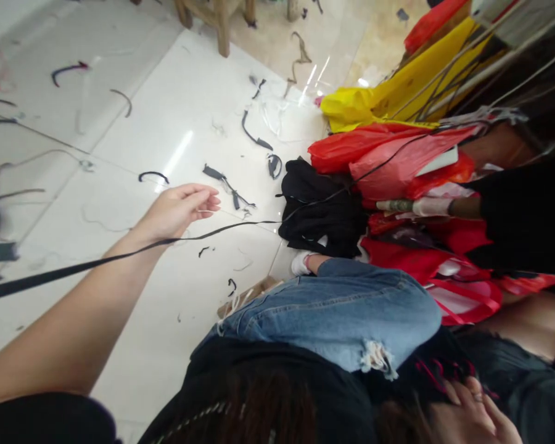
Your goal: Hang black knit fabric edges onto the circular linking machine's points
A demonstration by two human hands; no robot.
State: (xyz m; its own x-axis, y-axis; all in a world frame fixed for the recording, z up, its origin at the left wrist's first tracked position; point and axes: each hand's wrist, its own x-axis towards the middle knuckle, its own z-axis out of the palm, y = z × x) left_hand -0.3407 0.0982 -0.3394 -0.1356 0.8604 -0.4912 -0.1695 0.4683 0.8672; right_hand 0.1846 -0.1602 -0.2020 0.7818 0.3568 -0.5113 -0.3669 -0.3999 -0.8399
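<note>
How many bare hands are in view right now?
2: the person's own hand, over the white floor tiles, and a ringed hand at bottom right. A white-wrapped hand at right may be a third.

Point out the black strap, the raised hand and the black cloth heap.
black strap (92,264), head view, on the stretch crossing the forearm
hand (178,213), head view, on the middle of the hand
black cloth heap (321,209), head view, on the heap's middle

Short black sleeve (41,419) — plain, it seems (arm (87,302) bare below).
</note>
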